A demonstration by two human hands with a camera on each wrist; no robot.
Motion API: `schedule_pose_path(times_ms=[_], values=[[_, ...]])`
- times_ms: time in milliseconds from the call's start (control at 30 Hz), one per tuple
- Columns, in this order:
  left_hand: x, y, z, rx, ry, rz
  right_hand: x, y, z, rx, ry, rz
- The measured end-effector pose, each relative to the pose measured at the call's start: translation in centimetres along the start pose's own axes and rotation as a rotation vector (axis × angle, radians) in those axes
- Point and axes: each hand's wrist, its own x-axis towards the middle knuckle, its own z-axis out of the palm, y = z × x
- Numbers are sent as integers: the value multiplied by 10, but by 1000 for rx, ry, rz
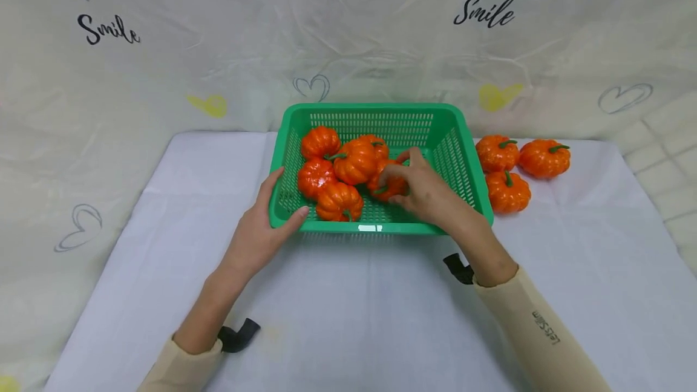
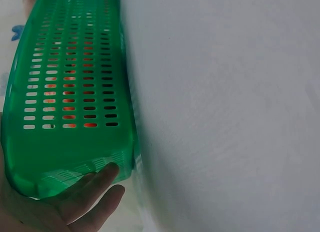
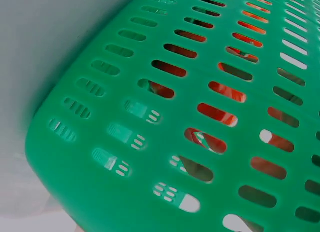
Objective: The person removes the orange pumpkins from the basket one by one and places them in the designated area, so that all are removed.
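A green plastic basket [image 1: 376, 227] stands on the table with several small orange pumpkins in it, among them one pumpkin [image 1: 355, 162] near the middle. My left hand [image 1: 255, 236] grips the basket's front left corner, thumb over the rim. In the left wrist view its fingers [image 2: 102, 184] lie along the outside of the end wall. Reaching inside the basket, my right hand [image 1: 425, 189] holds a pumpkin [image 1: 388, 181] with curled fingers, right of the others. The right wrist view shows mostly the slotted basket wall [image 3: 125, 192], with orange behind the slots.
Three more pumpkins, including one [image 1: 508, 192] close by the basket's right side, sit on the white tablecloth [image 1: 348, 319]. A printed curtain [image 1: 359, 35] hangs behind the table. Dark straps [image 1: 239, 336] stick out from both sleeves.
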Motion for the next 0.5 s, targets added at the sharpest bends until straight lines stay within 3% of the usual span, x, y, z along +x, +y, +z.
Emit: schedule_pose_path(times_ms=[500], values=[[0,0,-2,-5,1,2,-8,6,-8,24,46,-17]])
